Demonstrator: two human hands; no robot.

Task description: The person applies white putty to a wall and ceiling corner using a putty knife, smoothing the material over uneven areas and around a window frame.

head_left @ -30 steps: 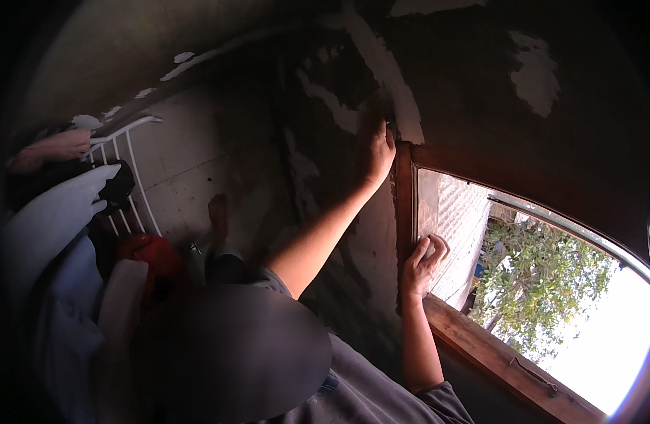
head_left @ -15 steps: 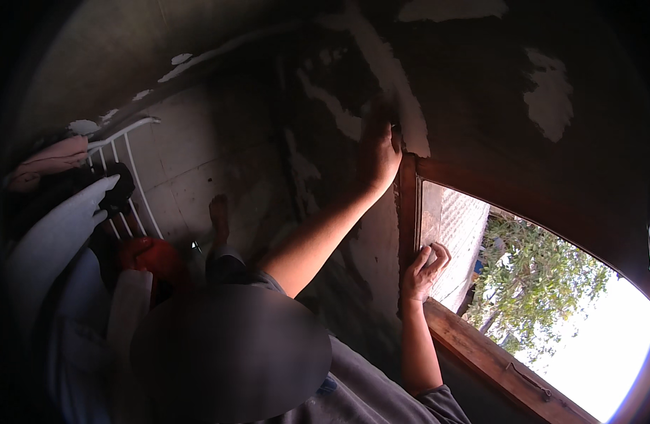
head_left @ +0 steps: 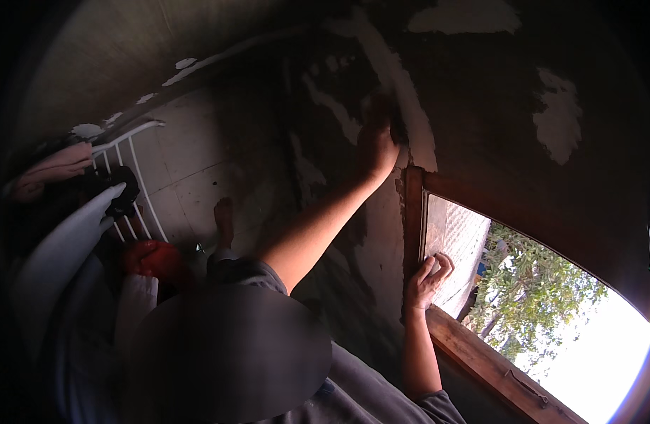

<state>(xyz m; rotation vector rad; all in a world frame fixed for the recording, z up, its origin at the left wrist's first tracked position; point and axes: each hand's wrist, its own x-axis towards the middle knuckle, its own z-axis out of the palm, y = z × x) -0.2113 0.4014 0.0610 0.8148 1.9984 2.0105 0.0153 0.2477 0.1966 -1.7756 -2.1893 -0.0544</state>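
High on the dark wall (head_left: 480, 106), my left hand (head_left: 379, 150) presses beside a pale strip of filler (head_left: 403, 99), just above the window's upper left corner. Its thumb side catches the light, while the fingers sink into shadow. They look closed, but whatever they hold cannot be made out. Lower and to the right, my right hand (head_left: 425, 283) curls its fingers around the side of the brown wooden window frame (head_left: 415, 219), near the lower corner of the opening.
Pale patches (head_left: 558, 116) mark the wall. A white metal rack (head_left: 145, 184) with a pink cloth (head_left: 56, 169) stands at the left, near a red object (head_left: 155, 260). My bare foot (head_left: 225, 215) rests on the tiled floor (head_left: 191, 152). Outside the window is a leafy tree (head_left: 530, 283).
The whole view has shifted a little, so the window sits lower in it. Against the wall, my left hand has moved slightly up and left. My right hand keeps its place on the frame.
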